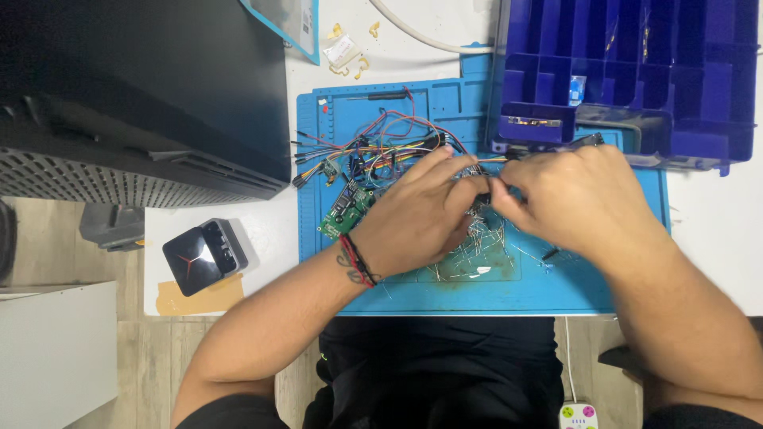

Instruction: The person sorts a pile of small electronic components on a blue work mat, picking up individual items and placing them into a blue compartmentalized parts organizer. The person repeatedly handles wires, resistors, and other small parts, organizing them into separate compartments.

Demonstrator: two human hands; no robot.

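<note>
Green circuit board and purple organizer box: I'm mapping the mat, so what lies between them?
In the head view, tangled jumper wires and both hands, left hand, right hand, lie between.

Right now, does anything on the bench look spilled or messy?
Yes. Loose metal component leads lie scattered over the blue work mat below both hands, and the jumper wires form a tangle beside the green circuit board. Nothing looks broken.

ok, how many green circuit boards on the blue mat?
1 green circuit board, just left of the left hand, below the tangle of wires. The hands, including the right hand, cover part of the blue mat, so more may be hidden.
</note>
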